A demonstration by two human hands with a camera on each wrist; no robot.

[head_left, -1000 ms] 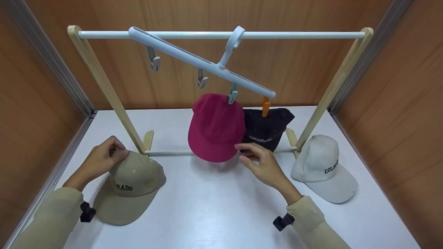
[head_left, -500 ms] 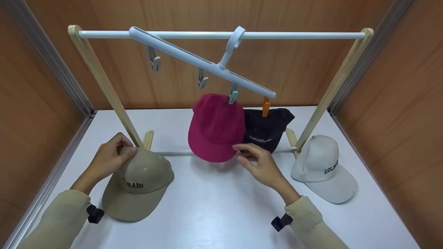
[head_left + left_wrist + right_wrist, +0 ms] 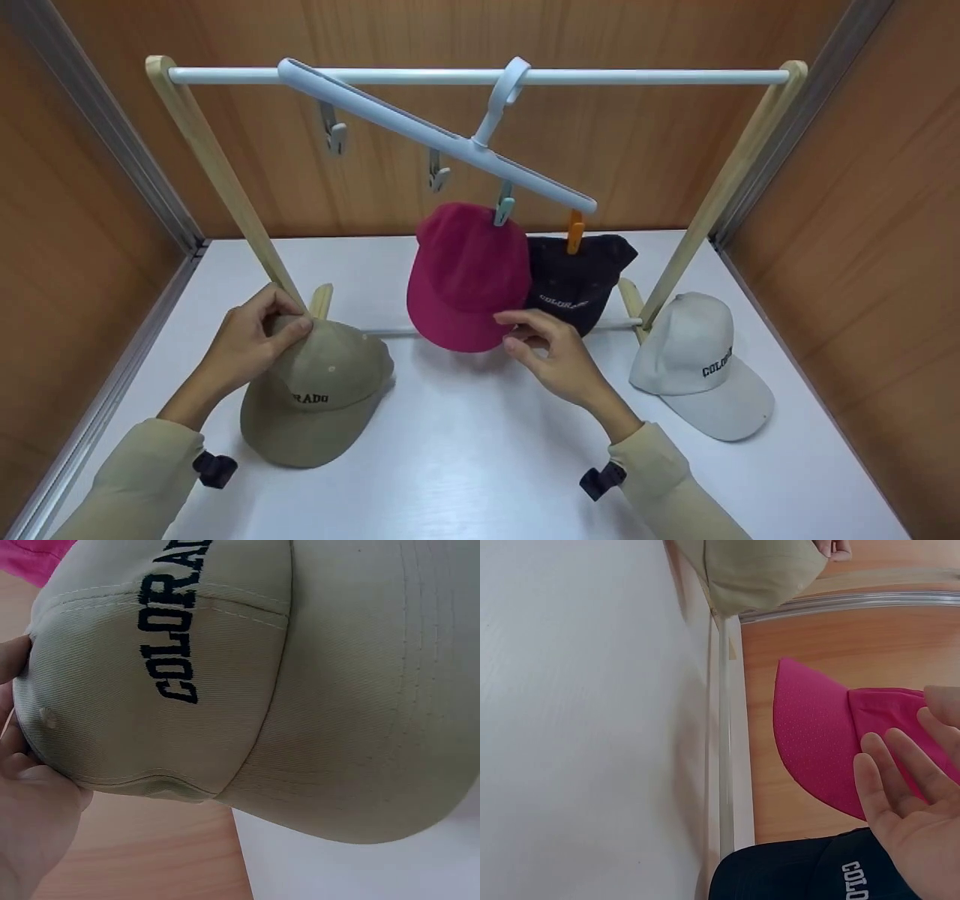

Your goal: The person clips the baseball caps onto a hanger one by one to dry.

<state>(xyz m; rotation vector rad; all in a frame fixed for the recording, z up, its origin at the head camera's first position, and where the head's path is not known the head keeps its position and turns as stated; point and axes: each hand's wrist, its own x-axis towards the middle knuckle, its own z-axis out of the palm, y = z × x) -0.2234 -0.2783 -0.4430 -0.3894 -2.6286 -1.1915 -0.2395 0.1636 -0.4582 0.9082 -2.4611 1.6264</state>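
Observation:
My left hand (image 3: 244, 349) pinches the crown of a khaki baseball cap (image 3: 330, 375), lifted with its brim toward me. In the left wrist view the dark lettering (image 3: 176, 622) runs across the front of its crown. My right hand (image 3: 555, 356) holds nothing; its fingers are relaxed, in front of the hanging caps. A magenta cap (image 3: 469, 262) hangs from a teal clip (image 3: 504, 210) on the light-blue hanger (image 3: 435, 139). Beside it a dark navy cap (image 3: 574, 274) hangs from an orange clip (image 3: 575, 234). In the right wrist view the right fingers (image 3: 900, 765) overlap the magenta cap.
The hanger tilts down to the right on the white rail (image 3: 637, 77) of a wooden-legged rack. Two grey clips, one at the left end (image 3: 336, 135) and one inward (image 3: 438, 176), hold nothing. A pale cap (image 3: 697, 367) lies on the white table (image 3: 465, 465) at right. Wooden walls enclose it.
My left hand has carried the khaki cap right and slightly up, toward the rack. My right hand has drifted a little left. The hanging caps stay put.

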